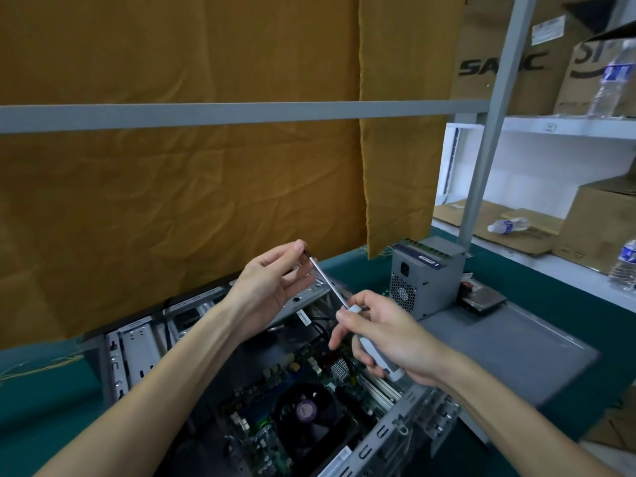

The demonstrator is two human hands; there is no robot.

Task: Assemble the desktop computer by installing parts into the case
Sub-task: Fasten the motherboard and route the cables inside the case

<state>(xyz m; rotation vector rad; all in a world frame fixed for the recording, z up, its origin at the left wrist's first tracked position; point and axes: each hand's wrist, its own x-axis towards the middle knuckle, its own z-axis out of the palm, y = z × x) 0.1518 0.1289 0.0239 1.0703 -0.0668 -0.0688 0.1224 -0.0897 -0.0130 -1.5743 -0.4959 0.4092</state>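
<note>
Above case (137,342) — both hands hold screwdriver (332,287).

Storeroom workshop (cardboard boxes (509,53) on shelves (568,127)).

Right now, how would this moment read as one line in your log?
right hand: holds screwdriver handle | left hand: pinches its tip | case: open, motherboard visible | power supply: outside case

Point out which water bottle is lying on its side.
The water bottle on the flattened cardboard, lower shelf; the top-shelf bottle and the right-edge bottle stand upright.
</note>
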